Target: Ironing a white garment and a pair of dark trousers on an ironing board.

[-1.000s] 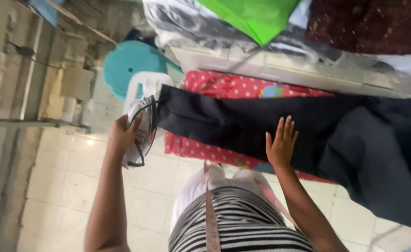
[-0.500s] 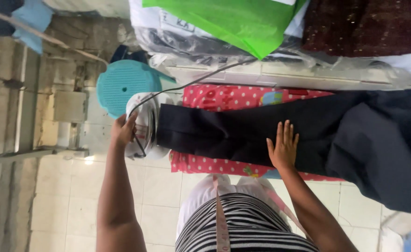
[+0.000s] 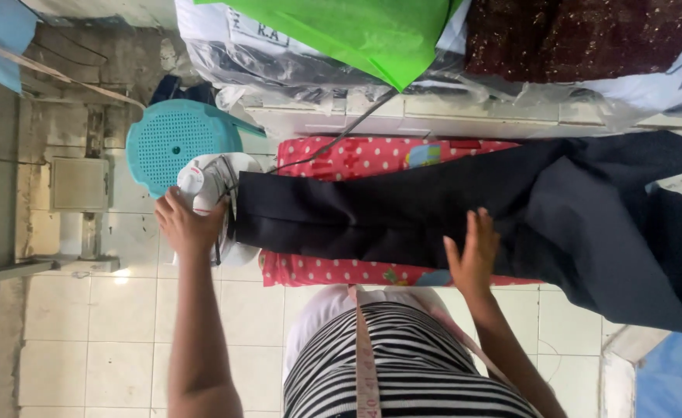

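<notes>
Iron [image 3: 213, 205]: largely covered by the left hand [image 3: 186, 224]; its grip cannot be made out. Polka-dot board cover [image 3: 372, 155]: middle hidden under the dark trousers [image 3: 434, 209]. Green sheet [image 3: 356, 31] and maroon fabric [image 3: 573, 35]: cut by top edge (extent unknown). Right hand [image 3: 474, 255]: palm side unseen.

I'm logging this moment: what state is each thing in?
Dark trousers: spread flat on the dotted board.
Iron: at the trouser end, gripped by left hand.
Right hand: open, pressing trousers.
Teal stool: standing on the floor.
Green bag: lying on wrapped bundles.
</notes>
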